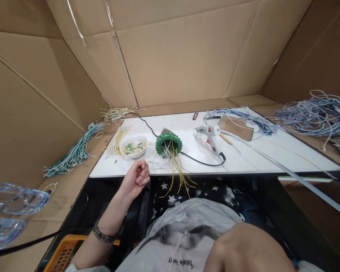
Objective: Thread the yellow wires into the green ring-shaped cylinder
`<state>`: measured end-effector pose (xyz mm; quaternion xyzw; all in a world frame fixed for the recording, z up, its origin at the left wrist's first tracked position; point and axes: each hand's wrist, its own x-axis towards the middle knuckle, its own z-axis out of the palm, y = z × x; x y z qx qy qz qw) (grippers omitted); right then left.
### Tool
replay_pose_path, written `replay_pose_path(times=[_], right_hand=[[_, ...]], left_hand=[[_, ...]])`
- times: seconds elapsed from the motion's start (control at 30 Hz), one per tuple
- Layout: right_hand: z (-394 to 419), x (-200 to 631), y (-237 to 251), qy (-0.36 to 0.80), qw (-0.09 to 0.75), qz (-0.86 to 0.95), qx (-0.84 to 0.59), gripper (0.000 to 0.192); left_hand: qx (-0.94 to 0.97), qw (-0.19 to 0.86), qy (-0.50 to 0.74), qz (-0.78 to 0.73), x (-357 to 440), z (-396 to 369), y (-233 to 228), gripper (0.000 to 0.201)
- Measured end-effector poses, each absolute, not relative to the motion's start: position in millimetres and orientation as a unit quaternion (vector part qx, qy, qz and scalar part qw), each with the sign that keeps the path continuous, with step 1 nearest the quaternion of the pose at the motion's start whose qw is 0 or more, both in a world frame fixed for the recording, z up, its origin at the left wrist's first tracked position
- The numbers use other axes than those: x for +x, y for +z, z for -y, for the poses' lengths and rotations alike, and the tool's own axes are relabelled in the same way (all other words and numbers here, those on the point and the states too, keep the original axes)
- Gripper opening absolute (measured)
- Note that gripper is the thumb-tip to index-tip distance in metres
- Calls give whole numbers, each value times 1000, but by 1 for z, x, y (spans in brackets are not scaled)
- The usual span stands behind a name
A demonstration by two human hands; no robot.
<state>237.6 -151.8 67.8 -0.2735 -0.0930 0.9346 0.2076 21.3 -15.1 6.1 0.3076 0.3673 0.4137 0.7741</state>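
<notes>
A worker's left hand (137, 176) curls closed near the white bowl (134, 155), no object visible in it; the right hand's (239, 247) grip can't be told from here, fingers hidden. The green-rimmed cone (169, 136) lies mid-table, mouth toward the worker, presumably so its wires (174, 160) trail freely, glue gun (212, 133) within reach.

I catalogue: table (252, 158), smooth, glossy; glue gun (212, 132), smooth plastic body; awl (226, 139), wooden handle, metal shaft; cone (168, 136), rough, shiny rim; bowl (134, 155), smooth, apparently plastic; basket (62, 252), perforated plastic; walls (181, 56), matt cardboard; shirt (192, 215), matt cloth.
</notes>
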Motion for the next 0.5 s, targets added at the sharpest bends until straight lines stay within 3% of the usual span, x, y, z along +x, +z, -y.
replay_pose_path(times=[0.07, 0.23, 0.33, 0.5], right_hand=[[156, 238, 63, 919, 247, -22, -307, 31], [176, 234, 36, 724, 523, -238, -382, 23], [177, 230, 28, 698, 564, -193, -396, 23], [168, 232, 33, 689, 597, 38, -410, 28]], left_hand=[[307, 773, 414, -370, 22, 15, 7, 30], [297, 771, 421, -375, 23, 16, 8, 31], [289, 772, 425, -374, 23, 16, 8, 32], [291, 772, 419, -378, 23, 17, 9, 32]])
